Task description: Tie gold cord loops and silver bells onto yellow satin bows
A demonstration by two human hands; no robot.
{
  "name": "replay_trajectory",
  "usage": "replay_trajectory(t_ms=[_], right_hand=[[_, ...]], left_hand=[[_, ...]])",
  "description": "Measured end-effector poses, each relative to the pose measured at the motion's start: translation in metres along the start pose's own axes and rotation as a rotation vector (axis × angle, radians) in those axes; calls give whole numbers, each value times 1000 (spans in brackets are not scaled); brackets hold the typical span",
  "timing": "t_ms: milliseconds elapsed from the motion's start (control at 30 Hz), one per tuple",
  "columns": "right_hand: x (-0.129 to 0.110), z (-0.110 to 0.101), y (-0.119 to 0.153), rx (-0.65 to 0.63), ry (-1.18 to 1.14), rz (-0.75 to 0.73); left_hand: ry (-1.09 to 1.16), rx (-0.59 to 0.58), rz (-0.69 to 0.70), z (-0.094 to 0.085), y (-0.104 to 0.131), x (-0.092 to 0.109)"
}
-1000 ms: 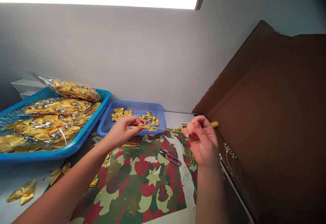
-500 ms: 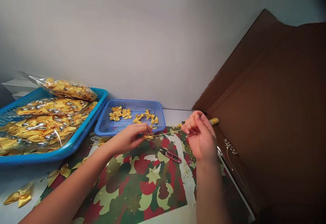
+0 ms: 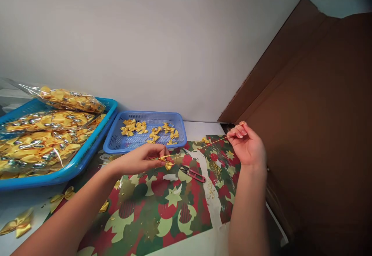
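Observation:
Just in front of the small blue basket, my left hand [image 3: 145, 158] pinches a gold ribbon bow [image 3: 168, 165], partly hidden by the fingers. From the bow a thin gold thread [image 3: 200, 148] runs taut up to the right. My right hand [image 3: 247, 143] is closed on the thread's other end, raised near the cardboard. Between and below the hands, red-handled thread snips [image 3: 193, 174] lie on the patterned paper [image 3: 162, 225].
A small blue basket [image 3: 109, 141] holds several gold bows. To its left, a larger blue basket [image 3: 65, 176] carries clear bags of bows. Loose bows [image 3: 19, 223] lie at the lower left. A cardboard sheet [image 3: 314, 112] stands on the right.
My right hand has moved right, away from my left, so a longer stretch of thread spans between them. The bow at my left fingertips shows more. The view has shifted slightly.

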State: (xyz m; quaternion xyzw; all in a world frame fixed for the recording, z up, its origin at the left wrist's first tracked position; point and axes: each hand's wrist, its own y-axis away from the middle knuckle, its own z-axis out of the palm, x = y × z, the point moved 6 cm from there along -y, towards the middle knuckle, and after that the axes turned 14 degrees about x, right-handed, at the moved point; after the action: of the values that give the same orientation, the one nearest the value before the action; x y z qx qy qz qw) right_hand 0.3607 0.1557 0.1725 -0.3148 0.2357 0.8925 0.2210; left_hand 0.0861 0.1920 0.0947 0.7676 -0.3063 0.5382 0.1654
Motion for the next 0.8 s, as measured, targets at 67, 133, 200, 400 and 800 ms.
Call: replay_trajectory(t_ms=[67,133,200,400,800], right_hand=[[-3,-1,0,3,-26,12],[-7,-3,-1,4,-54,19],[-12,-6,-2,3,-76,24],[-16,-7,1,3,-71,19],[-2,20,86,-190,60,-43]], left_hand=[[-1,-3,31,-1,1,6],[-12,-19,74,0,3,13],[-3,-43,81,1,4,17],[50,80,-79,-5,-1,-2],[-63,458,-153,-4,-7,-13]])
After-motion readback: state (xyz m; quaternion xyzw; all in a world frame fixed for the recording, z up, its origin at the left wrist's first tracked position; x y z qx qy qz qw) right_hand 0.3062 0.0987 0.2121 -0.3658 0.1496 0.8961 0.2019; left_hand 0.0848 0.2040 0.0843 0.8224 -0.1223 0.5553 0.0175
